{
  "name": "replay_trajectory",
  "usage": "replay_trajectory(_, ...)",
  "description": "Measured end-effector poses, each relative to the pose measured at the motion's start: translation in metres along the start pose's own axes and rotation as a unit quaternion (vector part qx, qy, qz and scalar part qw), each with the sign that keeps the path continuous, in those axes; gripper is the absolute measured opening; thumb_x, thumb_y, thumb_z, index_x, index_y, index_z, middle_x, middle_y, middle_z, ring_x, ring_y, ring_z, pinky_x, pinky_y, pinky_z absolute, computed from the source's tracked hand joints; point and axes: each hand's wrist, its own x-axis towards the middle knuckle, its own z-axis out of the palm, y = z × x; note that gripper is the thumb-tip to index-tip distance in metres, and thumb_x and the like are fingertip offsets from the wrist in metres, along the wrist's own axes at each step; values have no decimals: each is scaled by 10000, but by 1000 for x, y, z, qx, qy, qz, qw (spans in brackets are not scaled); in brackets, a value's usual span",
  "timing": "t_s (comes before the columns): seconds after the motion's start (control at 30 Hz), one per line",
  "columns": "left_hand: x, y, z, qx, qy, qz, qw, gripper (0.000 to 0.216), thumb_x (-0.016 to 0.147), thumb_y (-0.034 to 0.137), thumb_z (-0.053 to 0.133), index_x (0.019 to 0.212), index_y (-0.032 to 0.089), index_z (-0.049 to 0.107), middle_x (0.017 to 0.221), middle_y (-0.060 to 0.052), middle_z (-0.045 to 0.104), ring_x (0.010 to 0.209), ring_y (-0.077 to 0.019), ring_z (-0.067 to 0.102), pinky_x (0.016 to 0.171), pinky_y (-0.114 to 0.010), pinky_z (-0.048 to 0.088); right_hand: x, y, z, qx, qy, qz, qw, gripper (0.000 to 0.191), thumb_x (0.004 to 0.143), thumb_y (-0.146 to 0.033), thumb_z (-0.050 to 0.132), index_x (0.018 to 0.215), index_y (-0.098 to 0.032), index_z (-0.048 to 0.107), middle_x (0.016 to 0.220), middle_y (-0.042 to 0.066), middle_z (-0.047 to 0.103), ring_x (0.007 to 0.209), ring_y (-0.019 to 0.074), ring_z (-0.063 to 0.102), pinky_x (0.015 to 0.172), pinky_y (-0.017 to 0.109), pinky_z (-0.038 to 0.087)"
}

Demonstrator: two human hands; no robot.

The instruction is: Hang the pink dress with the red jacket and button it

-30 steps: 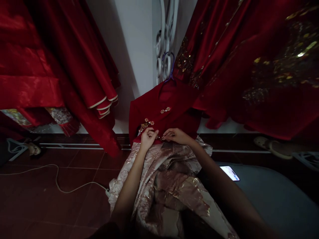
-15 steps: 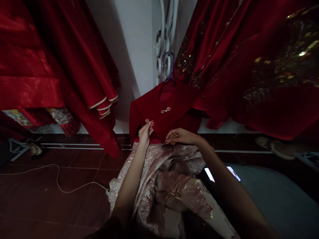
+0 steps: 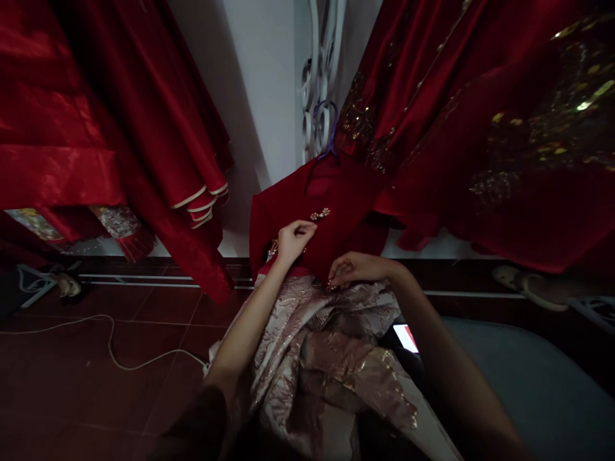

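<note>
A dark red jacket [image 3: 278, 208] hangs on a purple hanger [image 3: 330, 144], with a jewelled ornament [image 3: 320, 214] on its chest. My left hand [image 3: 294, 243] is over the jacket's front, thumb and fingers pinched together just below that ornament. Whatever lies between the fingertips is too small to make out. Partly behind this hand, a second jewelled ornament [image 3: 273, 247] shows. My right hand [image 3: 358, 267] is at the jacket's lower edge with its fingers curled together. Small glinting bits show at its fingertips, too dark to name. Below both hands, pinkish brocade fabric [image 3: 288, 346] with shiny threads drapes across my lap.
Red garments [image 3: 182, 128] hang at the left, and sequinned red ones [image 3: 432, 160] at the right. A white metal scroll stand [image 3: 310, 83] rises behind. A lit phone [image 3: 406, 338] lies beside my right forearm, near a grey-green seat [image 3: 519, 378]. A pale cable [image 3: 114, 346] crosses the tiled floor.
My left hand has moved up and right from the lower ornament toward the upper one. The right hand has shifted slightly right and down. The phone's screen now shows some red.
</note>
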Motion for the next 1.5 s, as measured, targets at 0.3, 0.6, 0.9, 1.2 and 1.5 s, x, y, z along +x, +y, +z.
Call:
replay_trajectory(0.3,52,22,11,400,-100,298,861,224,858,207,470,1008,146,624,1127,-145,578,1111,-279,473,936,-447,348,-4,0,-1,-14,-27,25,999,414,595,-442,749,874,-145,674,819,60,704,703,153,644,679,270,508)
replay_trajectory(0.6,41,26,-19,266,-125,301,907,223,870,354,493,969,206,627,1050,-83,620,1037,-202,512,921,-366,371,-3,3,-3,-7,-31,21,999,394,600,-425,748,878,-153,681,817,56,705,694,147,644,669,264,510)
replay_trajectory(0.9,51,29,-13,218,-116,284,926,187,852,342,533,916,199,635,916,-55,655,948,-184,562,979,-385,356,-4,4,-3,-2,-21,20,1000,378,605,-413,746,872,-154,681,823,52,704,694,148,645,674,268,514)
replay_trajectory(1.2,59,34,-14,217,-137,274,927,88,798,278,611,783,193,628,774,-24,641,829,-169,586,1045,-447,332,-3,1,-2,-3,-4,8,1000,403,603,-441,740,879,-154,679,819,56,699,708,155,641,684,275,507)
replay_trajectory(1.5,58,40,-17,312,-149,320,882,188,887,266,428,932,179,589,781,-54,613,866,-197,562,1092,-472,225,7,-35,-19,10,328,-172,929,477,698,-551,640,972,-160,630,976,88,662,889,182,621,865,353,494)
